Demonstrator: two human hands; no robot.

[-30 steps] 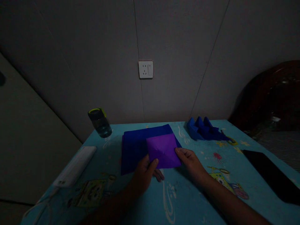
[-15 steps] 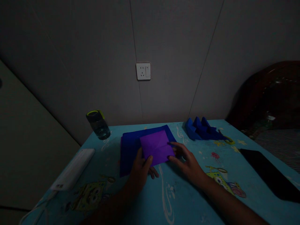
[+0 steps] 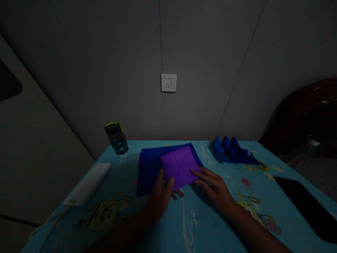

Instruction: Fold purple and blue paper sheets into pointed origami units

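A creased purple square of folded paper [image 3: 181, 165] is held up a little above the table, tilted toward me. My left hand [image 3: 162, 191] grips its lower left corner, thumb on top and fingers underneath. My right hand [image 3: 214, 186] has its fingers on the paper's right edge, the index finger lying over the front and the thumb at the lower edge. Behind and below the folded paper lie dark blue paper sheets [image 3: 149, 172], with a sliver of purple showing at their left edge.
A blue folded paper object [image 3: 231, 151] stands at the back right, beside something with a yellow-green loop [image 3: 263, 167]. A water bottle [image 3: 117, 138] stands back left. A white power strip [image 3: 88, 184] lies left, a flat black object [image 3: 306, 207] right, on the patterned blue tablecloth [image 3: 210, 228].
My right index finger has moved from the paper's right edge onto its front face. The camera view has shifted slightly left. My left hand keeps its hold.
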